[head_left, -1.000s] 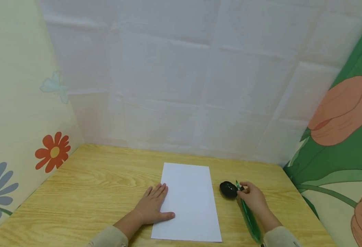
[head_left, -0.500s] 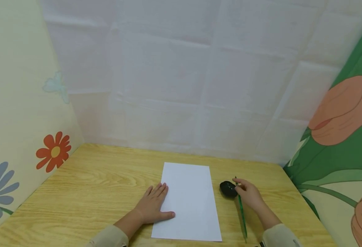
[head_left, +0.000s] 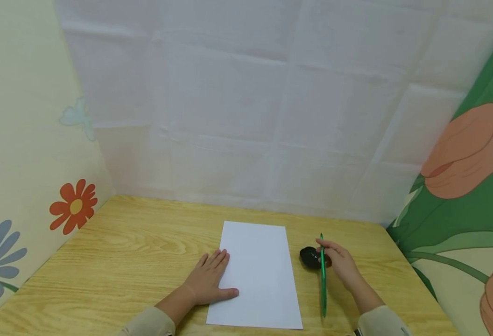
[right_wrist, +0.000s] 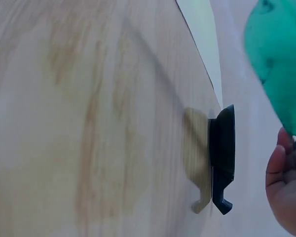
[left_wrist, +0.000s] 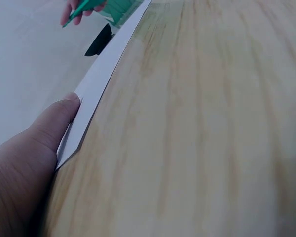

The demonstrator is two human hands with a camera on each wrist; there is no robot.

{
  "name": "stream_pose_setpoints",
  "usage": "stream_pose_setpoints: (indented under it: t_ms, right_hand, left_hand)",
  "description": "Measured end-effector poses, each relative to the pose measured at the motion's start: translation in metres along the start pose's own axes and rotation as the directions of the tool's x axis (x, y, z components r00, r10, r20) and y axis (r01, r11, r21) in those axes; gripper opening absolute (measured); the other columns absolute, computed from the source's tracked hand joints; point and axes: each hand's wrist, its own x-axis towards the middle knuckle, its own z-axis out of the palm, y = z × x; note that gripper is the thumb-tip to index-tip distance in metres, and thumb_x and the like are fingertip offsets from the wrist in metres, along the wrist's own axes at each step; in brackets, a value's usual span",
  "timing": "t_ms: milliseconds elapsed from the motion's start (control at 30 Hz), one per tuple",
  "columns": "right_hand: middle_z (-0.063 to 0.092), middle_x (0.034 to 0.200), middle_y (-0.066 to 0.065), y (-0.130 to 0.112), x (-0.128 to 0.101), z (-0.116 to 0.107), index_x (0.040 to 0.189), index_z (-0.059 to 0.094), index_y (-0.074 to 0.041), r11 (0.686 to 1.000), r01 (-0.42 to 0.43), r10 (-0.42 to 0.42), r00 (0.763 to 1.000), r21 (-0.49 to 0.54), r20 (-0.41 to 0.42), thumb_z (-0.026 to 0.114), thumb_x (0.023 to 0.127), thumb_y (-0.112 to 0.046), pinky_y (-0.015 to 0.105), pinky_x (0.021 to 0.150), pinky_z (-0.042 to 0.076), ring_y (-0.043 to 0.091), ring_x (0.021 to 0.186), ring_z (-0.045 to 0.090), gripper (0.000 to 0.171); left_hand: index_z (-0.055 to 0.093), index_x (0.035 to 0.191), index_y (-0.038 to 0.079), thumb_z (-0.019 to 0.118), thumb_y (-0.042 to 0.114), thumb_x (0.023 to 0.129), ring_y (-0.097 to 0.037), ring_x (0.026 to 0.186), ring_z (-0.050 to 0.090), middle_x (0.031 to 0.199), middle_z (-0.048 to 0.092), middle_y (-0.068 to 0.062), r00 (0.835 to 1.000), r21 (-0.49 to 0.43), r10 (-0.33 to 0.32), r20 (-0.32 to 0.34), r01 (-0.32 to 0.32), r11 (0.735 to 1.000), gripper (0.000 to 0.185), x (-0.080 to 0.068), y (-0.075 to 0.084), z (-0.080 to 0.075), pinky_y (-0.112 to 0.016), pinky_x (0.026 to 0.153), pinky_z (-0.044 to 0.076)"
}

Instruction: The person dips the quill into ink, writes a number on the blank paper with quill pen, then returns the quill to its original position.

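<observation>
My left hand [head_left: 207,280] lies flat with straight fingers on the wooden counter [head_left: 129,261], its thumb and fingertips resting on the left edge of a white sheet of paper [head_left: 257,275] that lies in the middle of the counter. My right hand [head_left: 340,262] is curled around a green pen [head_left: 322,275], gripping it near its far end so that the pen runs back toward me over the bare counter just beside the paper's right edge. A small black rounded object [head_left: 310,257] sits on the counter between the paper and my right hand, close against the pen and my fingers; I cannot tell whether it touches them. Around the counter stand a pale quilted sheet at the back, a cream panel with painted flowers [head_left: 73,206] on the left and a panel with large tulips [head_left: 467,149] on the right. The head view shows the whole layout, but not how the paper meets the counter. The left wrist view shows my thumb [left_wrist: 54,123] pressed on the paper's edge [left_wrist: 96,89], with the pen [left_wrist: 96,6] and black object [left_wrist: 99,41] far off. The right wrist view shows the black object [right_wrist: 223,157] side-on, low and flat on the wood, with the blurred green pen [right_wrist: 278,64] above my fingers [right_wrist: 286,190].
</observation>
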Motion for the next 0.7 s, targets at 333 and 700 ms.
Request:
stream_pose_setpoints:
  t_ms: [333, 700]
  right_hand:
    - [0.063, 0.122, 0.025, -0.0012, -0.0004, 0.0001, 0.140, 0.050, 0.000, 0.999, 0.026, -0.025, 1.000, 0.045, -0.011, 0.046, 0.098, 0.003, 0.022, 0.072, 0.054, 0.011, 0.081, 0.067, 0.042]
    - [0.070, 0.096, 0.001, 0.0014, -0.0014, -0.0001, 0.133, 0.053, 0.003, 0.998, 0.042, -0.039, 0.998, 0.046, -0.053, 0.057, 0.094, 0.001, 0.023, 0.070, 0.050, 0.005, 0.076, 0.062, 0.039]
  left_hand:
    - [0.029, 0.152, -0.001, 0.050, 0.076, 0.083, -0.033, 0.151, 0.019, 0.161, 0.026, -0.016, 1.000, 0.011, -0.005, 0.007, 0.005, 1.000, 0.107, -0.0002, 0.0005, 0.0005, -0.055, 0.122, 0.014]
    - [0.028, 0.152, -0.001, 0.050, 0.076, 0.083, -0.033, 0.152, 0.019, 0.162, 0.025, -0.016, 1.000, 0.013, -0.004, 0.008, 0.004, 1.000, 0.106, -0.0001, 0.0012, -0.0003, -0.055, 0.122, 0.013]
